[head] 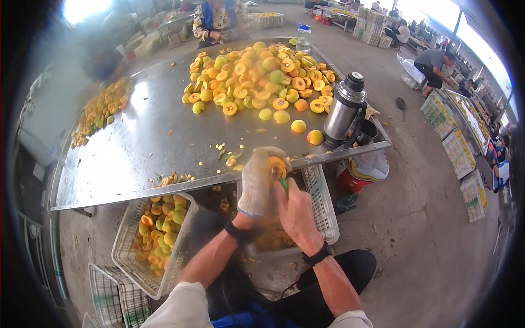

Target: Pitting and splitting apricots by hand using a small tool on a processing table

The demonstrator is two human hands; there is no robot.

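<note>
My left hand point(256, 180), in a pale knit glove, grips a halved yellow stone fruit point(277, 168) with its cut face towards me. My bare right hand point(296, 209) holds a green-handled tool point(284, 184) against that cut face; the tool's tip is blurred and hard to make out. Both hands are just off the near edge of a metal table point(184, 143), above a white plastic crate point(318, 197). On the table beyond lies a heap of halved yellow peaches or apricots point(246, 78), some with the cut side up.
A steel thermos point(345, 108) and a dark cup point(367, 132) stand at the table's right corner. At my left, another crate point(119, 246) holds fruit halves. A second fruit pile point(102, 104) lies far left. Across the table sits a person point(219, 24) near a clear bottle point(303, 37).
</note>
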